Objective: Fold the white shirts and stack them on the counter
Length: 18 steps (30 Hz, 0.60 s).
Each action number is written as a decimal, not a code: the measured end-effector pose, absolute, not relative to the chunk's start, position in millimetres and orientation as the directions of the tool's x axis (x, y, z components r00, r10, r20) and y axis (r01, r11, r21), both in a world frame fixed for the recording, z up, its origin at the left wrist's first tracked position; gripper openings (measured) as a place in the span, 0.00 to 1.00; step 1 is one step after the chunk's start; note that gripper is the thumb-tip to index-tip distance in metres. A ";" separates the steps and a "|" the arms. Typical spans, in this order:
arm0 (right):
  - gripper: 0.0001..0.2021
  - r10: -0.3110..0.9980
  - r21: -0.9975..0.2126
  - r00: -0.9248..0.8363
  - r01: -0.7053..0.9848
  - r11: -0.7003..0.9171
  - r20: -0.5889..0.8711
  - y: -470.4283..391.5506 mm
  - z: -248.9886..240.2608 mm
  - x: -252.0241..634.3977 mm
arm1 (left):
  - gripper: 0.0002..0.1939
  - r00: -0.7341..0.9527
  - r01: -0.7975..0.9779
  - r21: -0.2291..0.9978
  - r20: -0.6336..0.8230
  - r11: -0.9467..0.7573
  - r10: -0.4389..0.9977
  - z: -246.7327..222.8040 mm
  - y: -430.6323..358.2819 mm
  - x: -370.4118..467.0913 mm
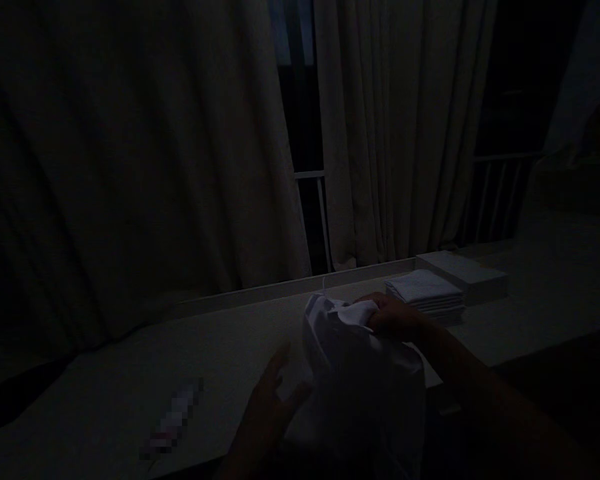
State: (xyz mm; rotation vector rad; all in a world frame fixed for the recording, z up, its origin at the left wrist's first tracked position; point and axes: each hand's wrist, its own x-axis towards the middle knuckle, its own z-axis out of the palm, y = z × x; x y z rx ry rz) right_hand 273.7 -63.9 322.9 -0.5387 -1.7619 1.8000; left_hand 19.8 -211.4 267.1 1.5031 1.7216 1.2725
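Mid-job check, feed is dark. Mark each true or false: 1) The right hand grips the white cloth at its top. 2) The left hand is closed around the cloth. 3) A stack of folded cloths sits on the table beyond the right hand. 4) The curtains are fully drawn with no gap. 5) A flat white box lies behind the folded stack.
1) True: the right hand pinches the top of the white cloth.
2) False: the left hand is open, fingers spread, beside the cloth.
3) True: the stack of folded cloths rests on the table.
4) False: the curtains part, showing a dark window gap.
5) True: the flat white box sits just behind the stack.
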 end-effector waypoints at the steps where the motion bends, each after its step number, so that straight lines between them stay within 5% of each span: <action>1: 0.12 0.577 -0.996 -0.812 -0.084 0.038 0.090 -71.4 335.8 273.1 | 0.38 -0.248 0.412 0.907 0.200 -0.084 0.948 271.2 -195.7 17.7; 5: 0.10 0.507 -0.973 -0.854 0.001 0.231 0.120 -96.2 370.2 278.1 | 0.31 -0.173 0.372 0.917 0.219 -0.142 0.960 275.2 -164.8 21.6; 8: 0.09 0.641 -0.917 -0.741 0.091 0.389 0.199 -99.0 372.8 292.7 | 0.26 -0.265 0.341 0.938 0.159 -0.062 0.951 267.1 -174.9 17.0; 12: 0.22 0.798 -0.764 -0.452 0.318 0.561 0.398 -84.7 352.6 319.6 | 0.14 -0.325 0.397 0.917 0.176 -0.035 0.929 273.3 -191.6 -9.1; 15: 0.29 0.786 -0.650 -0.293 0.446 0.616 0.544 -79.3 347.2 331.4 | 0.07 -0.352 0.496 0.866 0.264 -0.060 0.898 309.3 -195.7 -27.5; 18: 0.20 0.696 -0.542 -0.162 0.514 0.665 0.700 -87.2 374.4 332.8 | 0.10 -0.358 0.506 0.851 0.352 -0.137 0.865 371.4 -198.9 -36.3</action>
